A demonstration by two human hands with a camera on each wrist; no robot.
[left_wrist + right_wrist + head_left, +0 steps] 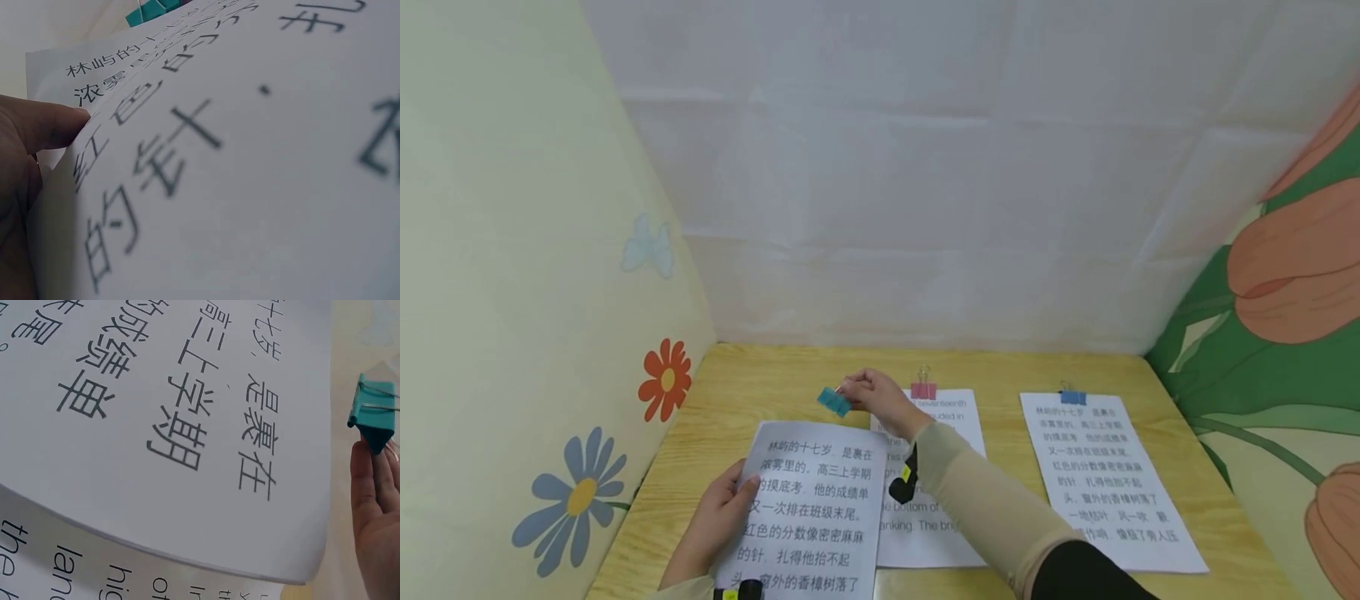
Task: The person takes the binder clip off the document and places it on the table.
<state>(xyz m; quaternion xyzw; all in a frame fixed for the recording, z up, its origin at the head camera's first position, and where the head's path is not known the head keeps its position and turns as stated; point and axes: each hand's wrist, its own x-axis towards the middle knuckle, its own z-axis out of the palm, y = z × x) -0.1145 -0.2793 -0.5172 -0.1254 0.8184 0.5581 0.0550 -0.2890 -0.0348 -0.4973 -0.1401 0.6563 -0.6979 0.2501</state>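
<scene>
My left hand (718, 512) grips the left edge of a sheaf of printed paper (812, 508), thumb on top of the page. In the left wrist view the thumb (59, 125) presses the bending sheet. Just beyond the sheaf's top edge, my right hand (880, 398) pinches a teal binder clip (834, 402) by its wire handles. In the right wrist view the clip (375, 412) sits at the fingertips, apart from the paper's top edge.
Partly under the held sheaf and right forearm lies an English-text sheaf (932, 542) with a pink binder clip (923, 390). Farther right, another printed sheaf (1112, 483) bears a blue binder clip (1072, 397). All are over a wooden table (760, 367) backed by a white cloth (880, 208).
</scene>
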